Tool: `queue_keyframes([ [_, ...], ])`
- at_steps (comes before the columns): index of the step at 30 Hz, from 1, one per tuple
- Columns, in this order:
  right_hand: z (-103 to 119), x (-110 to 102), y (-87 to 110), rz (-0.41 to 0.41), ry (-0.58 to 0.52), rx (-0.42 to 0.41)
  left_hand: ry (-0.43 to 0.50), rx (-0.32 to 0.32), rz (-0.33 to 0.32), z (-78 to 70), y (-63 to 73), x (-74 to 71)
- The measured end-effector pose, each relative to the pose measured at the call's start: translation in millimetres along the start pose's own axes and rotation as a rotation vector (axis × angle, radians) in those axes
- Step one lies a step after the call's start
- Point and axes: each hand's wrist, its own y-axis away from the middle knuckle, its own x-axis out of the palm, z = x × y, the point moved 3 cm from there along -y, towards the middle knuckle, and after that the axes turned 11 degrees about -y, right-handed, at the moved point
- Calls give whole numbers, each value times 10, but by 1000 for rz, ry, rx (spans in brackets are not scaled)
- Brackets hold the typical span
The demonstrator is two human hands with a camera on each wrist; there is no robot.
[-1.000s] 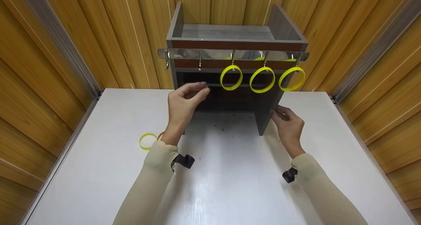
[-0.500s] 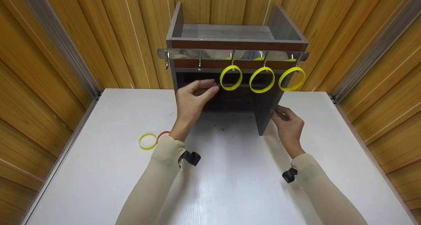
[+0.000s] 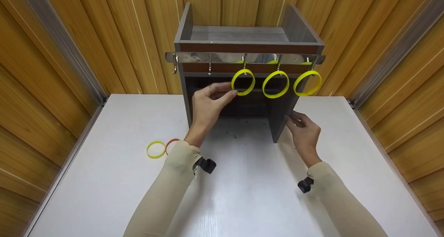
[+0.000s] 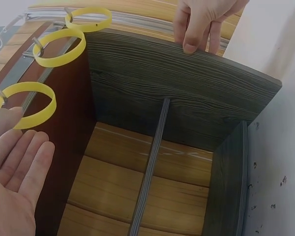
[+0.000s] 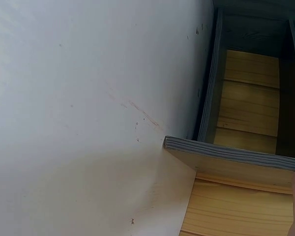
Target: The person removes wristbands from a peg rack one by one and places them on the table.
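My left hand (image 3: 205, 108) is at the lower left of a yellow wristband (image 3: 254, 84) hanging from the middle hook, thumb in front and fingers behind. In the left wrist view, the thumb overlaps that band's lower edge while the other fingers stretch below it. Two more yellow wristbands (image 3: 276, 97) hang from the hooks to its right. These hooks stand on a shiny metal rail (image 3: 227, 58) across the grey shelf unit (image 3: 239, 32). Lower down at right, my right hand (image 3: 306, 131) grips the front edge of the unit's side panel (image 3: 279, 122), thumb on the near side.
Two hooks (image 3: 210, 65) at the rail's left end carry no band. On the white table (image 3: 242, 188), left of my left forearm, lie a yellow wristband (image 3: 148, 150) and a red one (image 3: 169, 143), partly hidden by the sleeve. Wood-patterned walls (image 3: 45, 108) enclose the table.
My left hand has moved right and slightly up, from below the second hook to the yellow wristband on the middle hook. The right hand has stayed on the side panel.
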Motion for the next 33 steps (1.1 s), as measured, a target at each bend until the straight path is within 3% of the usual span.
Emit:
queue_keyframes([
  [9,-1,-2,-7,10,-20,-3,9,-17,-22,-35,-12,-5],
  [19,-5,8,-8,1,-30,15,94,-23,-45,-99,-35,-17],
  [33,0,-3,-4,6,-20,-20,188,-14,-54,-223,-9,-49],
])
